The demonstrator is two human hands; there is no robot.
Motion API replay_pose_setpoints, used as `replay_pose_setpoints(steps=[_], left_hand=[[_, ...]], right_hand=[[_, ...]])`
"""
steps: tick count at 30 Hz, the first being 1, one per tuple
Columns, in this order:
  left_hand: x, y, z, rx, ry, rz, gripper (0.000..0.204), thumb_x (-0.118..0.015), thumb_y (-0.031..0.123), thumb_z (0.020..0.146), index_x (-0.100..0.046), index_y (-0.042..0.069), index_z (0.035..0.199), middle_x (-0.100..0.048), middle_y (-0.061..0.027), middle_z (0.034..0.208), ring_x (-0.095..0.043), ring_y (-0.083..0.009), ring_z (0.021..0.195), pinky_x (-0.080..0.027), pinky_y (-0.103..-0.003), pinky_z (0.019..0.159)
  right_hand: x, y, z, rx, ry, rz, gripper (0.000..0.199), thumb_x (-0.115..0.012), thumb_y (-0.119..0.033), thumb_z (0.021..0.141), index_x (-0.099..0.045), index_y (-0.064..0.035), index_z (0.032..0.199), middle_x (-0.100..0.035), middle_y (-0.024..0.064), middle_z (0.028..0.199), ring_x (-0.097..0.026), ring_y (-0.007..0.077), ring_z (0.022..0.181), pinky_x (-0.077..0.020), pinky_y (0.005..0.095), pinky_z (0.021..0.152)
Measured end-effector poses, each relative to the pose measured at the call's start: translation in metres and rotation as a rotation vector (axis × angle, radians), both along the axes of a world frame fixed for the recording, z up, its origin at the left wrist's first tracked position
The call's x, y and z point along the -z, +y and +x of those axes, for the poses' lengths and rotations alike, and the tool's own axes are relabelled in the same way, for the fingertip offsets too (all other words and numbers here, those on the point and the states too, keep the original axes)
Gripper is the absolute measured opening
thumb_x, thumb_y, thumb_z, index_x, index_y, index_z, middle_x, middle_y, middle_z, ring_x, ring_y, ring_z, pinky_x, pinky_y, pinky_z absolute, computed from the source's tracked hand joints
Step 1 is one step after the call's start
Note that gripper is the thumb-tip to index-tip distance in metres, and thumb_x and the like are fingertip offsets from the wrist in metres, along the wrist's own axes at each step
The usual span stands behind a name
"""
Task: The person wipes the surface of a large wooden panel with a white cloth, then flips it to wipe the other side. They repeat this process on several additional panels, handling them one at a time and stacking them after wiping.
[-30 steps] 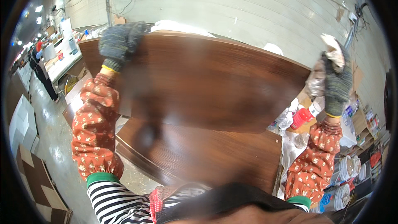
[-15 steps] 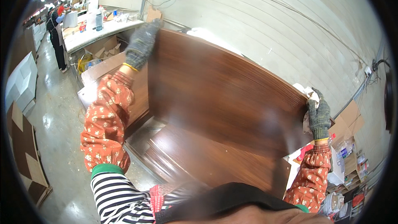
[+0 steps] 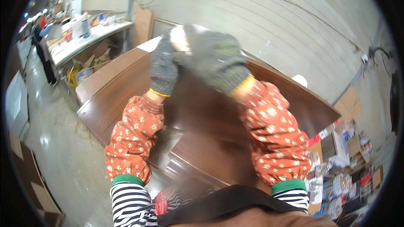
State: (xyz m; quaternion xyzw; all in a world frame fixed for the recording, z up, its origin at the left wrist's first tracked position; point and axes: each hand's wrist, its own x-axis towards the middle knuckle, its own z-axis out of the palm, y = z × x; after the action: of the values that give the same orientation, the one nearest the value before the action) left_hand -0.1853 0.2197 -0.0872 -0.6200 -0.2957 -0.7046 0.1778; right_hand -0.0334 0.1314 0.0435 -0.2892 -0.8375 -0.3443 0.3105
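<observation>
Hands now together, dark wood panel

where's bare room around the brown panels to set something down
Bare: the panel top left of the left hand, and the strip of panel right of the right hand, toward the wall. Crowded: the bench at far left and the clutter at lower right.

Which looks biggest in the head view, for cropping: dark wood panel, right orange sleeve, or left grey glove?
1. Dark wood panel.
2. Right orange sleeve, though it sits close to the camera.
3. Left grey glove.
</observation>
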Motion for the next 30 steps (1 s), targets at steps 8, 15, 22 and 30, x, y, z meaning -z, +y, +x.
replay_pose_setpoints(steps=[8,15,22,30], left_hand=[[-0.009,0.021,-0.022,-0.111,-0.119,-0.178,0.039,-0.040,0.008,0.102,-0.054,-0.005,0.136,-0.060,-0.0242,0.131,-0.057,-0.0367,0.122,-0.044,-0.040,0.106],[-0.008,0.025,-0.043,-0.460,-0.014,-0.254,0.039,-0.042,0.008,0.102,-0.054,-0.003,0.137,-0.061,-0.0241,0.131,-0.061,-0.0393,0.116,-0.048,-0.044,0.101],[-0.003,0.034,-0.050,-0.532,0.066,-0.072,0.044,-0.041,0.006,0.100,-0.048,-0.001,0.143,-0.057,-0.0244,0.137,-0.056,-0.0398,0.122,-0.045,-0.046,0.104],[0.006,0.043,-0.053,-0.445,0.019,-0.011,0.044,-0.040,0.008,0.103,-0.045,-0.005,0.145,-0.055,-0.0235,0.140,-0.056,-0.0354,0.125,-0.044,-0.042,0.107]], right_hand=[[0.007,-0.001,0.016,-0.023,0.028,0.078,0.033,-0.055,-0.041,0.094,-0.061,-0.0111,0.108,-0.068,0.0134,0.077,-0.067,0.0327,0.071,-0.0471,0.0496,0.060],[0.025,-0.047,0.190,0.219,0.193,-0.050,0.052,-0.050,-0.055,0.096,-0.069,-0.0113,0.117,-0.072,0.0165,0.095,-0.067,0.0386,0.087,-0.0508,0.0476,0.076],[0.020,-0.095,0.348,0.691,0.221,0.012,0.048,-0.045,-0.051,0.098,-0.069,-0.0159,0.121,-0.072,0.0165,0.093,-0.066,0.0404,0.086,-0.0504,0.0501,0.078],[0.023,-0.053,0.213,0.281,0.214,-0.189,0.043,-0.054,-0.049,0.094,-0.070,-0.0130,0.111,-0.070,0.0176,0.093,-0.067,0.0369,0.082,-0.0507,0.0485,0.075]])
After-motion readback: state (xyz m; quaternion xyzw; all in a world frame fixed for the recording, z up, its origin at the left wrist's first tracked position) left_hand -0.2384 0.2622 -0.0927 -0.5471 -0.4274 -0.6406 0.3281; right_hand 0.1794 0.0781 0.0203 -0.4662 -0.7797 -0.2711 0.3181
